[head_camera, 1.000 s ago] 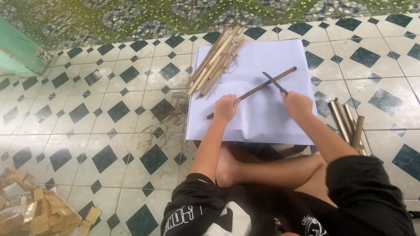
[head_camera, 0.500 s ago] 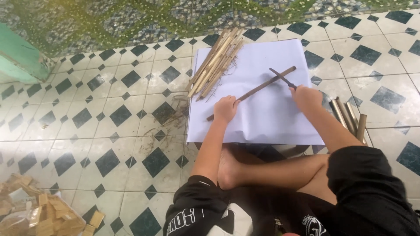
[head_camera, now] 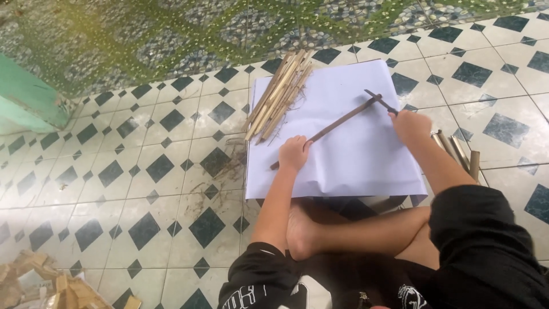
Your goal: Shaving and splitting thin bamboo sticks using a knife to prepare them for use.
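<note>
Shaving a bamboo strip on white paper

Left hand (head_camera: pixel 293 153) is pinning the dark bamboo strip (head_camera: pixel 337 124) to the paper sheet (head_camera: pixel 354 154) — right hand (head_camera: pixel 409 125) is gripping a knife (head_camera: pixel 379 101). Strip's probably light, stiff — best held near its end.

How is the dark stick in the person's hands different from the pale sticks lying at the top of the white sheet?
The dark stick is brown-black and single; the pale sticks are light tan and lie in a loose bundle. The dark stick is held near its low end by the left hand, with the right hand at its far end; no hand touches the pale sticks. Both are long, thin, and lie slanted over the white sheet.
</note>
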